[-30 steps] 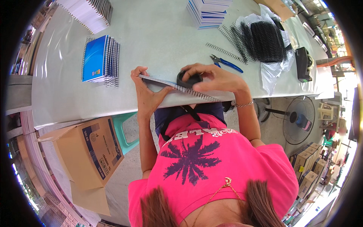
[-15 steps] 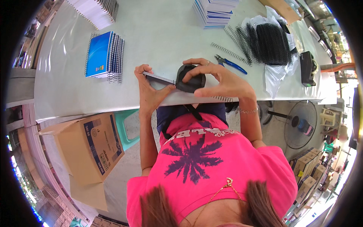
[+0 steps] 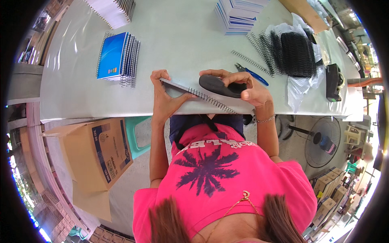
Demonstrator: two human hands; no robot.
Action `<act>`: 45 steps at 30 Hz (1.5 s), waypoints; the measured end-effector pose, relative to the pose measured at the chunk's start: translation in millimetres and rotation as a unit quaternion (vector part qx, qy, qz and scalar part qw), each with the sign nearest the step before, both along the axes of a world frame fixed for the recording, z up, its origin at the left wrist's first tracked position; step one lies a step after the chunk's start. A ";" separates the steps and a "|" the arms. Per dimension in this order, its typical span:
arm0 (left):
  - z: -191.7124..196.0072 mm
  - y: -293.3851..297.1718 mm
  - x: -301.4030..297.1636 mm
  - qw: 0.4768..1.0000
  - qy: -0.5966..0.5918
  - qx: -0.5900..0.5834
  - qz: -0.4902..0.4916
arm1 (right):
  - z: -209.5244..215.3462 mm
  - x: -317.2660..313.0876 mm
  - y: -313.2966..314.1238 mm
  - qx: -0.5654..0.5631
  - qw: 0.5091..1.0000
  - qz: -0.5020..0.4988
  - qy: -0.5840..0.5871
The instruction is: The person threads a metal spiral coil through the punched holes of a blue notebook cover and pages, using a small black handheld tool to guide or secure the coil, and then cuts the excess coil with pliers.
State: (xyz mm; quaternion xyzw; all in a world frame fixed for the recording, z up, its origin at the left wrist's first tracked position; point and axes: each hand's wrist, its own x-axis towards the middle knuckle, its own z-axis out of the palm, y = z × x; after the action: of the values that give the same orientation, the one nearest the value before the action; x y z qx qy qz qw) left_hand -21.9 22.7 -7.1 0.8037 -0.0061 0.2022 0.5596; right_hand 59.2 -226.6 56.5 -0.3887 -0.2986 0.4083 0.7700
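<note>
Pinched between the thumb and fingers of my left hand is a thin notebook, held edge-on above the table's near edge. From its right end a black spiral coil sticks out and slopes down to the right; how far it runs into the notebook is hidden. My right hand grips a black, rounded, smooth object, tilted just above the coil and apart from it. What kind of object it is I cannot make out. Blue-handled cutting pliers lie beyond my right hand, beside a loose coil.
Blue spiral notebooks are stacked at left. Further back stand white-paged bound books and a pile of booklets. Black coils lie on plastic at right, near a tape dispenser. Below are a cardboard box and a fan.
My right hand has tilted the black object and lifted it off the notebook's end, showing more of the coil. My left hand keeps its hold. The view has shifted slightly.
</note>
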 end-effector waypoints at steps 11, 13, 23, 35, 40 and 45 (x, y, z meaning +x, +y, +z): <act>-5.5 0.7 1.4 1.000 -0.003 -0.017 -0.003 | 37.6 -14.6 15.3 -0.215 0.960 -0.043 -0.172; -10.8 0.8 5.7 0.999 -0.024 -0.035 -0.007 | 43.1 -17.1 14.9 -0.181 0.958 -0.011 -0.223; -10.0 1.5 2.3 0.999 -0.010 -0.030 -0.016 | 24.5 -12.1 18.9 -0.191 0.971 -0.061 -0.133; -4.9 -3.0 2.8 0.999 -0.001 -0.035 -0.036 | 31.7 -6.8 29.6 -0.317 0.915 -0.105 -0.227; -7.9 -8.5 -0.1 0.996 0.013 -0.083 -0.033 | 25.9 -6.8 20.7 -0.194 0.962 -0.024 -0.192; 3.1 -8.5 0.4 0.991 0.041 -0.118 -0.038 | 42.9 -13.4 27.2 -0.179 0.973 -0.020 -0.147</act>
State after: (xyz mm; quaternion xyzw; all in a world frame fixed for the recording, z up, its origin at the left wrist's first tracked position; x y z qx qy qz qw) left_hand -21.5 14.2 -4.0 0.7390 0.0103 0.1466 0.6575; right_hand 45.8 -199.4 99.4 -0.5822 -0.3221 0.3781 0.6438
